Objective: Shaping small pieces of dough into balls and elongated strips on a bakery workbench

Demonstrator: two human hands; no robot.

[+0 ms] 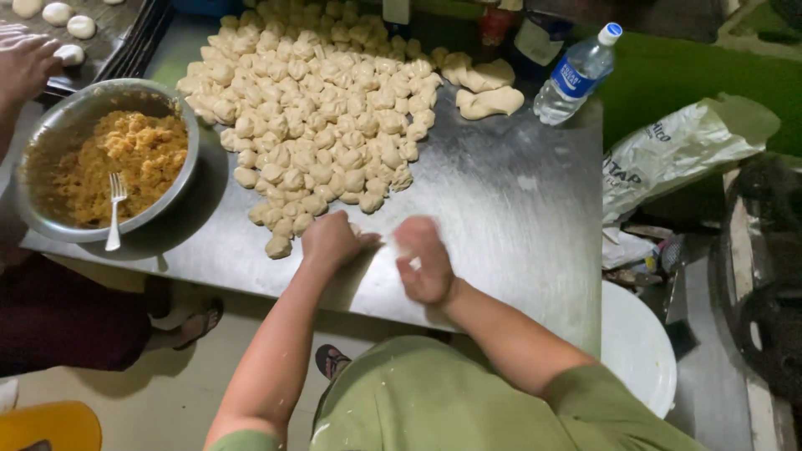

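Both hands [380, 250] w/ dough piece [399, 246], steel table [501, 209].

A dull, scuffed steel table [501, 200] carries everything. A wide heap of small pale dough lumps [313, 108] covers its far middle. Left of the heap stands a round metal bowl [50, 134] of crumbly orange filling with a fork. Right of the heap lie two larger dough pieces [489, 88], then a clear plastic water bottle [576, 75] lying tilted at the table's far right corner.
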